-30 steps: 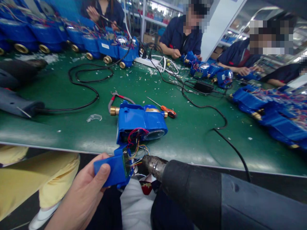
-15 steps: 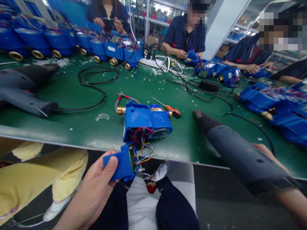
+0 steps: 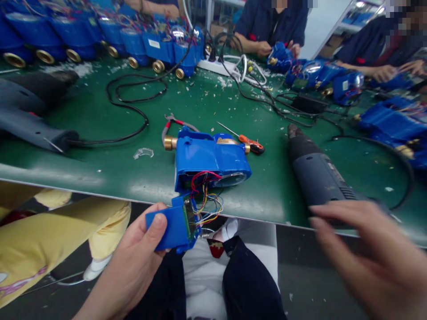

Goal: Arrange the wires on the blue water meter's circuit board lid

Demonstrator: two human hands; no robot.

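Pinched in my left hand [image 3: 143, 244] is a blue plastic cover with a circuit board [image 3: 175, 226], held just off the table's front edge. Thin coloured wires [image 3: 211, 206] run from the board into the open side of a blue water meter [image 3: 213, 155] with brass pipe ends, which lies on the green table. On the right, a dark grey heat gun [image 3: 316, 173] rests on the table, its nozzle pointing away from me. My right hand [image 3: 367, 249] is in front of its rear end, fingers apart, blurred and holding nothing.
Pliers [image 3: 180, 122] and an orange screwdriver [image 3: 251, 144] lie behind the meter. A second heat gun [image 3: 36, 111] lies at left, near a clear plastic piece [image 3: 143, 153]. Several blue meters [image 3: 160, 49] line the back by a power strip [image 3: 216, 66]. Co-workers sit opposite; yellow trousers [image 3: 66, 240] show at left.
My right hand has let go of the heat gun, which now lies on the table, and has drawn back toward me. My left hand still holds the cover. The view has tilted down.
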